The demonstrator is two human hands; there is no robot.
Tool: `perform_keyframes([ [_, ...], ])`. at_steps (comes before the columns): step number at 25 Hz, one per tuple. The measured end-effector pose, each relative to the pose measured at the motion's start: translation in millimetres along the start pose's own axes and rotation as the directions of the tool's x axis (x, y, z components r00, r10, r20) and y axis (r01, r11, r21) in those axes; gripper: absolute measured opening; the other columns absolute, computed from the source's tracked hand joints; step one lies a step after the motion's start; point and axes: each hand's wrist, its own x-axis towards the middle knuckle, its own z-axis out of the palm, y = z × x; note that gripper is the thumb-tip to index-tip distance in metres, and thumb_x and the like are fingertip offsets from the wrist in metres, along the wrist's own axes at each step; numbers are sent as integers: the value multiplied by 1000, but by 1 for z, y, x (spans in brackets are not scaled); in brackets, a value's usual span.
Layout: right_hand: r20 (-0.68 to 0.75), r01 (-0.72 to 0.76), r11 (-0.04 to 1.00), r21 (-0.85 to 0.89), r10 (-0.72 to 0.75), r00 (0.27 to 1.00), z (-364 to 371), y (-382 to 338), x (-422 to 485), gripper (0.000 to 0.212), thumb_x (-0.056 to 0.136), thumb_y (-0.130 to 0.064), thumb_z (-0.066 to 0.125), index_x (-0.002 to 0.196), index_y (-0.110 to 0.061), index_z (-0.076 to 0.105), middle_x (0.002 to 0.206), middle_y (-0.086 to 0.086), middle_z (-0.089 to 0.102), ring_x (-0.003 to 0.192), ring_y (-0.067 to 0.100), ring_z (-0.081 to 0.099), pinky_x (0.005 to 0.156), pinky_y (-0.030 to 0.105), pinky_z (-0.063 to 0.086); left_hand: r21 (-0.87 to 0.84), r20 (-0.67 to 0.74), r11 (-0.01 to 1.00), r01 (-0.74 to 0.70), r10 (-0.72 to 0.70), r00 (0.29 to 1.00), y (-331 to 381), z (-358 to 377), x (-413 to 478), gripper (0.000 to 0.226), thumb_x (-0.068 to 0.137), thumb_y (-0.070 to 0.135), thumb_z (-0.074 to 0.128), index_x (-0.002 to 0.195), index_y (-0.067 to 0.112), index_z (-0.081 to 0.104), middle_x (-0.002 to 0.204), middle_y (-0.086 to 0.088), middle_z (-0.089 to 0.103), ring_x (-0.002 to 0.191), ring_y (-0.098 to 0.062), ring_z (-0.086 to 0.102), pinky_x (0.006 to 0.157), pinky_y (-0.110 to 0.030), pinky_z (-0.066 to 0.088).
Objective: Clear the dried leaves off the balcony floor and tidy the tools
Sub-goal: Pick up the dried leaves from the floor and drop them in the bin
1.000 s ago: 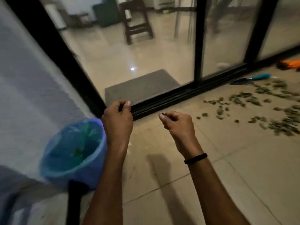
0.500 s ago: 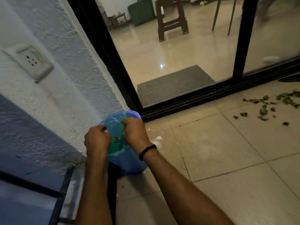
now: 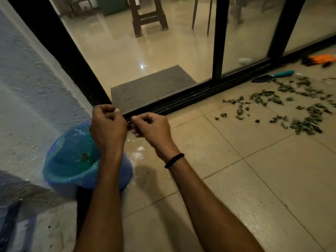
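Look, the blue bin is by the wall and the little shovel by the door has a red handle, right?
Not quite: in the head view the little shovel by the door has a teal handle, not red. The blue bin is by the wall, as you said.

The tiled floor carries a blue bin; leaves, a trowel and orange gloves lie well right of the bin.

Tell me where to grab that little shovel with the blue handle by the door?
Take the trowel by its teal handle, the rounded end pointing right. Come down from above on the balcony side, since it lies flat on the floor with the door track behind it and the dark blade offers little to hold.
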Motion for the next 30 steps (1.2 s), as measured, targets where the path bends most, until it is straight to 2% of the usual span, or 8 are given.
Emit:
perform_keyframes([
  [6, -250, -145, 975, -170, 99, 963, -114, 70, -18, 12, 89, -19, 72, 100, -18, 76, 90, -3, 75, 83, 12, 70, 79, 32, 61, -89, 312, 996, 0, 27, 950, -15, 61, -45, 23, 93, 15, 56, 113, 24, 62, 81, 10, 63, 76, -6, 61, 69, -24, 50],
  [9, -212, -236, 898, -371, 166, 963, -122, 120, -31, 16, 87, -20, 74, 102, -17, 77, 99, -3, 76, 89, 5, 68, 86, 21, 56, -27, 391, 995, 99, -80, 917, -48, 81, -62, 26, 95, 12, 51, 117, 22, 61, 92, 5, 65, 71, -7, 61, 64, -27, 52],
  [13, -80, -213, 771, -600, 207, 975, -102, 179, -48, 25, 89, -14, 71, 113, -10, 74, 112, 7, 73, 97, 9, 65, 76, -4, 37, 104, 426, 970, 221, -244, 871, -90, 87, -89, 28, 94, 9, 52, 118, 21, 60, 84, 11, 60, 65, -8, 58, 56, -25, 47],
  [16, 32, -54, 667, -743, 116, 993, -85, 212, -59, 19, 91, -13, 64, 107, -11, 74, 108, 14, 64, 99, 24, 57, 82, 19, 43, 160, 446, 928, 338, -373, 813, -116, 86, -99, 33, 91, 9, 53, 121, 20, 60, 82, 0, 66, 66, -14, 59, 62, -29, 49],
  [22, 43, 99, 468, -878, -129, 991, -74, 237, -49, 12, 88, -7, 69, 77, -11, 67, 81, 3, 53, 83, 18, 46, 63, 25, 35, 179, 440, 920, 348, -392, 808, -122, 78, -102, 31, 93, 9, 54, 122, 17, 59, 82, 0, 66, 67, -13, 59, 59, -27, 47],
  [24, -22, 25, 501, -865, -87, 996, -77, 226, -36, 14, 91, -6, 63, 79, -11, 68, 84, 3, 53, 86, 19, 51, 64, 20, 30, 138, 441, 953, 269, -303, 845, -101, 70, -102, 30, 94, 9, 54, 122, 19, 59, 84, 3, 65, 68, -10, 60, 58, -26, 49],
  [27, -194, -119, 726, -677, -20, 981, -75, 181, -9, 13, 94, -15, 62, 92, -13, 74, 93, 6, 64, 89, 18, 58, 69, 14, 36, 21, 398, 998, 51, -55, 916, -54, 52, -86, 23, 95, 18, 56, 116, 24, 60, 93, 8, 67, 76, -4, 63, 66, -26, 53],
  [30, -248, 51, 875, -482, -192, 950, -44, 104, 6, 14, 93, -19, 64, 102, -17, 75, 95, 3, 68, 90, 12, 60, 80, 20, 46, -87, 146, 996, -28, 40, 988, -10, 20, -44, 13, 94, 24, 62, 106, 28, 62, 88, 13, 66, 77, 8, 61, 70, -13, 49],
])
